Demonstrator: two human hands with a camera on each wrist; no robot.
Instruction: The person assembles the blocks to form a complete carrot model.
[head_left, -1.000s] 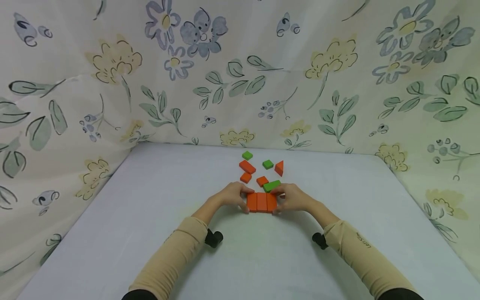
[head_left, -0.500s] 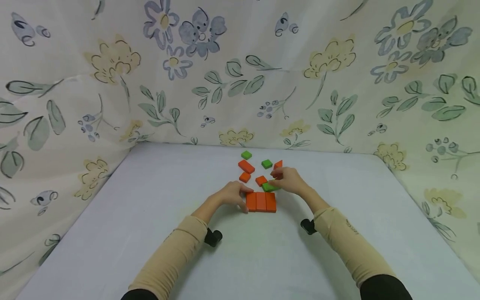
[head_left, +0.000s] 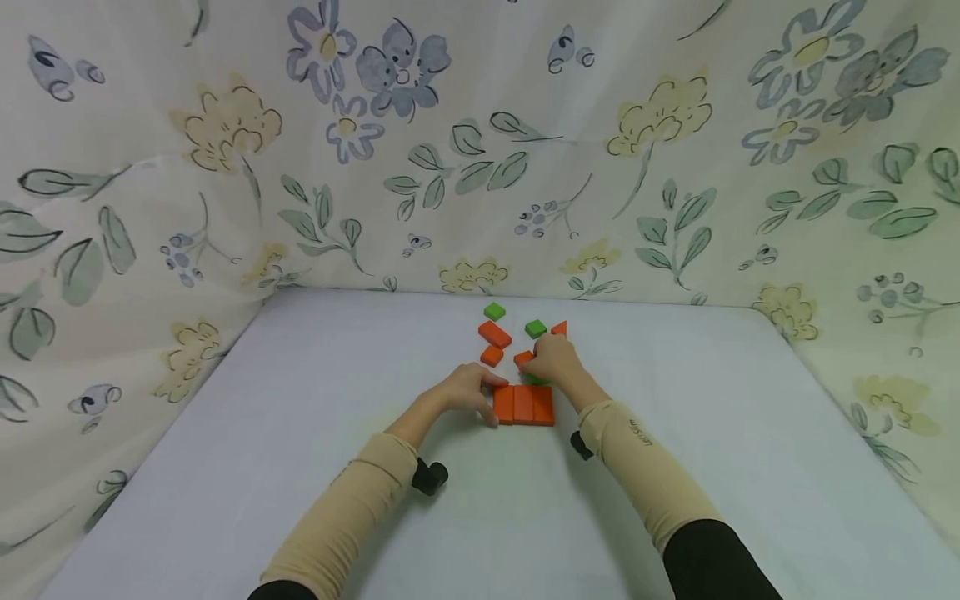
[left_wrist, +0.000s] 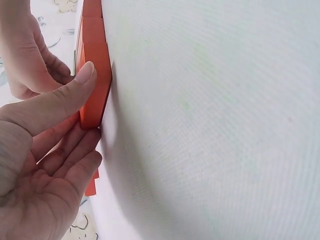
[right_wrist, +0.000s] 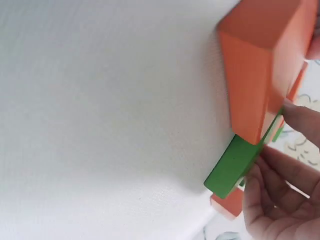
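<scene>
Three orange rectangular blocks (head_left: 523,405) lie side by side in a row on the white table. My left hand (head_left: 467,388) holds the row's left end, its thumb on the near edge of the end orange block (left_wrist: 97,65) and its fingers behind. Just beyond the row lies a green rectangular block (right_wrist: 235,165), mostly covered by my right hand (head_left: 553,360) in the head view. In the right wrist view, that hand's thumb and curled fingers pinch the green block. A small orange block (head_left: 523,358) shows right beside the right fingertips.
Farther back lie an orange triangular block (head_left: 560,327), two small green blocks (head_left: 536,328), a longer orange block (head_left: 495,334) and a small orange block (head_left: 492,356). A flowered cloth (head_left: 465,192) hangs behind the white table (head_left: 337,358).
My right hand has left the row's right end and moved back and left over the green block, its fingers closing about it. The left hand has stayed at the row.
</scene>
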